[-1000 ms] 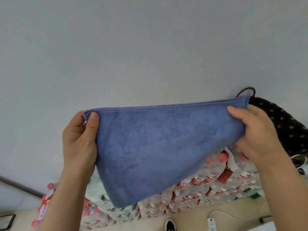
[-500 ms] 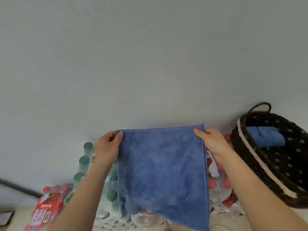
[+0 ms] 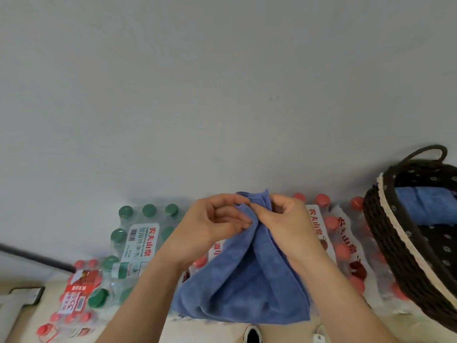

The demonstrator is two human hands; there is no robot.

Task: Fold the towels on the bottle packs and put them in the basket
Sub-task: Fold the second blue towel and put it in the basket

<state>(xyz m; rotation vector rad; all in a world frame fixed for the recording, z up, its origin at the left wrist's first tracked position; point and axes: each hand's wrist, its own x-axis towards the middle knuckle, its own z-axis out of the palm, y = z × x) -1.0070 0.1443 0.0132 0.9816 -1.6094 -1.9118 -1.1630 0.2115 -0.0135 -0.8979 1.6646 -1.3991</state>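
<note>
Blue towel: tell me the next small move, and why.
Probably lower the blue towel flat onto the bottle packs and smooth it. The left-hand grip and right-hand grip pinch its top corners together, so it hangs halved, loose and bulging, not yet compact like the folded towel in the basket.

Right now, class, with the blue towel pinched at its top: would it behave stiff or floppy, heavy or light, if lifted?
Probably floppy: the blue towel sags in soft folds below the left hand and right hand. Likely light, since fingertip pinches alone hold its top. Its napped surface probably resists slipping.
</note>
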